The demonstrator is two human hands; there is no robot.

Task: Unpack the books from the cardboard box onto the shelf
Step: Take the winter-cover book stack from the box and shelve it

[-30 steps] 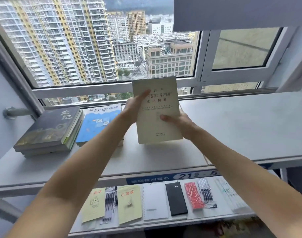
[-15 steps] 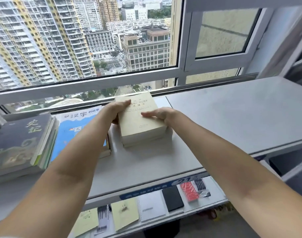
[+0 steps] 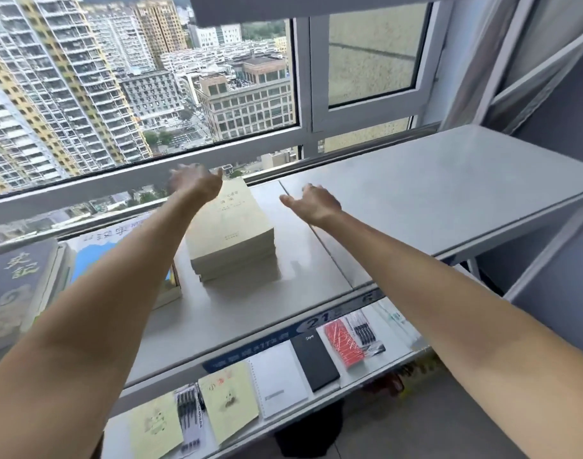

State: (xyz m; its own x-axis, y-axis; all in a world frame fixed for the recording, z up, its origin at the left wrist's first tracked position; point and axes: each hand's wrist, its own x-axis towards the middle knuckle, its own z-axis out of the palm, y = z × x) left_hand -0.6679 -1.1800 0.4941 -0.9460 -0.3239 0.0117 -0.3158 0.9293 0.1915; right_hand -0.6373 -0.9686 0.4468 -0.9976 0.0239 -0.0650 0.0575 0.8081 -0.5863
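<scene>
A stack of cream paperback books [image 3: 232, 233] lies flat on the grey shelf [image 3: 416, 193] below the window. My left hand [image 3: 194, 182] hovers over the stack's far left corner, fingers spread, holding nothing. My right hand [image 3: 311, 202] is off to the right of the stack, above the shelf, open and apart from the books. To the left lie a blue-covered book [image 3: 101, 243], partly hidden by my left forearm, and a dark book stack [image 3: 15, 283]. No cardboard box is in view.
A lower shelf [image 3: 376, 376] holds yellow notebooks [image 3: 229, 397], a white spiral notebook [image 3: 280, 382], a black notebook [image 3: 315, 362], a red pack [image 3: 343, 342] and pen packs [image 3: 190, 415]. The window frame [image 3: 217, 160] runs right behind the books. Bare shelf surface stretches to the right.
The cream book went from upright in both hands to flat on the stack. Both hands have let go and lifted off, fingers spread.
</scene>
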